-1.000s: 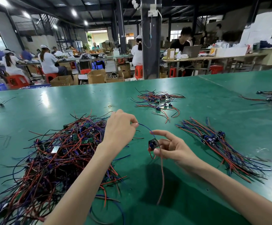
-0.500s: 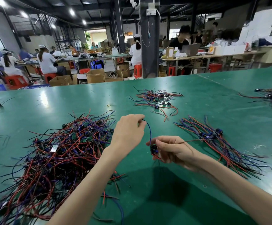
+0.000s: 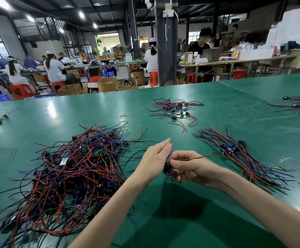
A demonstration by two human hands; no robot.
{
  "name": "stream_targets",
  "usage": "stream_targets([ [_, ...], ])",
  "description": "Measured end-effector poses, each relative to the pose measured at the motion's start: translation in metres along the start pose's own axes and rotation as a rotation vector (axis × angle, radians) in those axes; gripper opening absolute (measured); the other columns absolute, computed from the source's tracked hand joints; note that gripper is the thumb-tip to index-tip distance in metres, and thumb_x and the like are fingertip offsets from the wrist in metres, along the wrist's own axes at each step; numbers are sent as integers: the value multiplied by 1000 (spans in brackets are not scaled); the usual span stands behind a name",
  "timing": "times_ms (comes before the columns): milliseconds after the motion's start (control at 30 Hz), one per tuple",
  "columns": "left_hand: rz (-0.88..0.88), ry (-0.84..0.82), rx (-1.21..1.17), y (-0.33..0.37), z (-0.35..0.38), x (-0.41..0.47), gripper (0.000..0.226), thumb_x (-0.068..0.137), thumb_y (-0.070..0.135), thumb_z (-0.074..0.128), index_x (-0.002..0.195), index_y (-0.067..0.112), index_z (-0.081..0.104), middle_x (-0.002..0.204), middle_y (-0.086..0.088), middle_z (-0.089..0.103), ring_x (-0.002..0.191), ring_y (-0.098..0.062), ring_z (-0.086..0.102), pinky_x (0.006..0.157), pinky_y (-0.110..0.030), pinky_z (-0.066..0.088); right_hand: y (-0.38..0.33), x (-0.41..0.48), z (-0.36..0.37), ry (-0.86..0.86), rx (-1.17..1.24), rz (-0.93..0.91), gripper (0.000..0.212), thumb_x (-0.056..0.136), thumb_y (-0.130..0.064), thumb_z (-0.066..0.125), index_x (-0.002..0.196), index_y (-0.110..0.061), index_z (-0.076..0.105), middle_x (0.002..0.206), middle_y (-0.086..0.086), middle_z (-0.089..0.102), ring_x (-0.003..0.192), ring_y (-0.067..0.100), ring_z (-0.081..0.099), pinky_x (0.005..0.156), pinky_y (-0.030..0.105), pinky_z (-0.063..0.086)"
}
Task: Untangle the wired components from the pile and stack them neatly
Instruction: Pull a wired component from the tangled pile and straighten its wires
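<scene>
The right hand point(image 3: 194, 169) pinches a small wired component point(image 3: 167, 169) held between both hands; the left hand point(image 3: 154, 158) pinches its blue lead point(image 3: 170, 152) just above; the red lead point(image 3: 208, 156) points rightward at the neat stack point(image 3: 235, 151) (nearer the right hand, its wires lying diagonally); the tangled pile point(image 3: 74, 167) lies beyond the left hand.

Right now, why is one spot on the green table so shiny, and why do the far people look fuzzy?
Head view: ceiling lamps glare off the glossy green table; head view again: the far people are small and blurred.
</scene>
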State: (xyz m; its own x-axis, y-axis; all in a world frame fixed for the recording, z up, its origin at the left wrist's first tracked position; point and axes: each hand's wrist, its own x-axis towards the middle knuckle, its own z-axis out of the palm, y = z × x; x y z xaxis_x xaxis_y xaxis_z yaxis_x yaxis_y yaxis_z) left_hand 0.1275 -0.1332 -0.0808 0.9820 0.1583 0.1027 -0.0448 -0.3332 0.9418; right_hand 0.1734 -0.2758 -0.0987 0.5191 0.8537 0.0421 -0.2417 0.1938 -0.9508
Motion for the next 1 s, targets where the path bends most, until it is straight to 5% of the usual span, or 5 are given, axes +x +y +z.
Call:
stream_targets([
  [167, -40, 49, -203, 2, 11, -8, 42, 102, 26, 39, 141, 11, 41, 137, -6, 52, 125, -19, 51, 110, -40, 37, -7, 3, 0, 184, 34, -65, 6, 75, -10, 66, 69, -12, 65, 60, 1, 61, 46, 9, 54, 44, 19, 46],
  [300, -109, -26, -437, -1, 20, -14, 31, 100, 30, 43, 118, 6, 53, 99, -10, 62, 71, -19, 62, 78, -34, 56, -12, 6, -9, 441, -23, -162, 10, 74, -14, 67, 74, -9, 59, 51, 1, 56, 35, 7, 45, 31, 13, 27],
  [433, -76, -43, -438, -3, 20, -14, 3, 96, 8, 51, 97, 9, 54, 79, -3, 58, 52, -8, 55, 71, -32, 57, -16, 6, -20, 563, -118, -224, 13, 77, -15, 69, 70, -8, 61, 56, 1, 56, 32, 6, 35, 32, 11, 20],
  [767, -160, -96, -569, -4, 18, -15, 9, 95, 7, 52, 87, 7, 54, 74, -5, 63, 63, -14, 58, 65, -31, 58, -10, 7, -20, 544, -216, -208, 24, 79, -14, 69, 90, 7, 69, 84, 20, 62, 48, 9, 49, 43, 17, 32],
  [1000, -236, -142, -555, -2, 13, -16, 12, 96, 0, 47, 87, 5, 53, 66, -5, 52, 46, -8, 49, 41, -17, 41, -8, 6, -22, 541, -243, -117, 37, 78, -24, 69, 93, 10, 69, 67, 13, 62, 46, 11, 48, 45, 19, 32],
])
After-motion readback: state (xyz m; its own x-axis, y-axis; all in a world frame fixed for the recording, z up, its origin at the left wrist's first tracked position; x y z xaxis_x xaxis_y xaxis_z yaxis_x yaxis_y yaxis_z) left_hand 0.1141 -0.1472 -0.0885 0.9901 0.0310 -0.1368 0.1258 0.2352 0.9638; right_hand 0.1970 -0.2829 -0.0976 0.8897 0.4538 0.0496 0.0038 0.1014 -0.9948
